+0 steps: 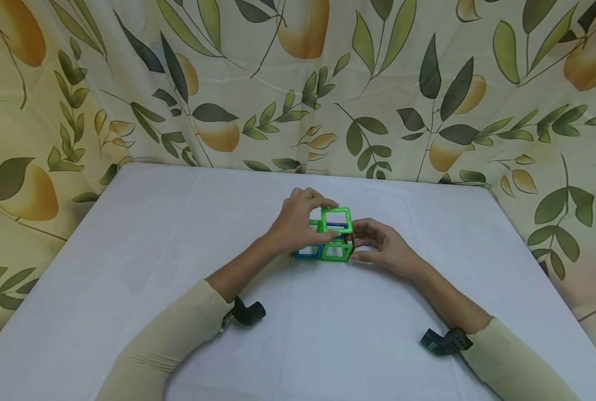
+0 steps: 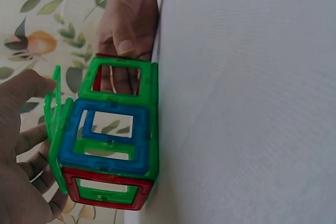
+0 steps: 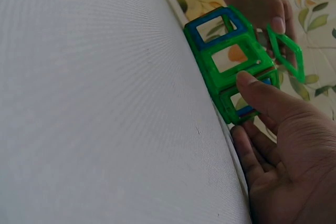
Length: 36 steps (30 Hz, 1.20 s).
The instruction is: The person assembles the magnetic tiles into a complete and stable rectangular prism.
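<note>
A box-like structure of magnetic tiles (image 1: 323, 252), with green, blue and red square frames, stands on the white table. My left hand (image 1: 295, 223) reaches over it from the left and pinches a green square tile (image 1: 349, 221) by its edges. In the right wrist view that green tile (image 3: 289, 42) tilts above the top of the structure (image 3: 214, 81). On the structure's right end, my right hand (image 1: 388, 250) holds it, with the thumb (image 3: 252, 85) against a tile and the fingers around the end. A red tile (image 2: 107, 200) closes the opposite end in the left wrist view.
White cloth covers the table (image 1: 202, 223). Behind it hangs a curtain (image 1: 277, 111) with leaf and fruit print. A dark wrist camera sits on each wrist, the left one (image 1: 247, 313) and the right one (image 1: 443, 341).
</note>
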Motion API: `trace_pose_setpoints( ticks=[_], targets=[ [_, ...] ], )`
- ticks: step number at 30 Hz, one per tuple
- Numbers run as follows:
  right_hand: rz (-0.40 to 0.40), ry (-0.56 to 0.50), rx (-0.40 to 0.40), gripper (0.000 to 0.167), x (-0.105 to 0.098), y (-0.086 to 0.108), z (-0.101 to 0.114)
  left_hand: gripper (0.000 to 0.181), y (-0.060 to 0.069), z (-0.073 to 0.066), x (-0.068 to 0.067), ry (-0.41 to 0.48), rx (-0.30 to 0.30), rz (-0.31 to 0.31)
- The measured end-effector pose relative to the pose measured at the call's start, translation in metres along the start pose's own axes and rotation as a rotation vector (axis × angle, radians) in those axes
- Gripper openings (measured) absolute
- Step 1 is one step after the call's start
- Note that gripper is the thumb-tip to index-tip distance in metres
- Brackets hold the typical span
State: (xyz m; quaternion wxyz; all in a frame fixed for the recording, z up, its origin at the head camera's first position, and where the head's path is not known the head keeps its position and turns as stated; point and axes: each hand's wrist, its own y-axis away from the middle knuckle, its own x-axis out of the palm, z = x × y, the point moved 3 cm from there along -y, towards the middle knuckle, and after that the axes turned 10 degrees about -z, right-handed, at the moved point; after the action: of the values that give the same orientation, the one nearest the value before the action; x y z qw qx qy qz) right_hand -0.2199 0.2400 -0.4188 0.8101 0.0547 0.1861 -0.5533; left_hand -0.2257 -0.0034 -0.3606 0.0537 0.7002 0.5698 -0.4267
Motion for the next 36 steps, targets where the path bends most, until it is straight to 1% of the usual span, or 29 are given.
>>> trace_pose_setpoints(
  ticks=[7, 15, 24, 29, 36],
  targets=[
    [0.007, -0.005, -0.003, 0.062, -0.001, 0.0, 0.0, 0.053, 0.002, -0.001, 0.004, 0.001, 0.005, 0.021],
    [0.002, 0.003, 0.003, 0.063, 0.0, 0.0, -0.002, 0.054, 0.004, -0.002, 0.007, 0.009, 0.025, 0.027],
    [0.008, -0.006, -0.013, 0.063, 0.0, 0.001, 0.0, 0.053, 0.006, -0.001, 0.012, -0.004, 0.029, 0.031],
    [0.01, -0.003, -0.021, 0.063, 0.0, 0.001, -0.001, 0.054, 0.006, 0.0, 0.015, -0.027, 0.029, 0.043],
    [0.004, 0.012, -0.022, 0.063, 0.0, 0.0, -0.001, 0.052, 0.007, 0.0, 0.016, -0.088, 0.023, 0.072]
  ],
)
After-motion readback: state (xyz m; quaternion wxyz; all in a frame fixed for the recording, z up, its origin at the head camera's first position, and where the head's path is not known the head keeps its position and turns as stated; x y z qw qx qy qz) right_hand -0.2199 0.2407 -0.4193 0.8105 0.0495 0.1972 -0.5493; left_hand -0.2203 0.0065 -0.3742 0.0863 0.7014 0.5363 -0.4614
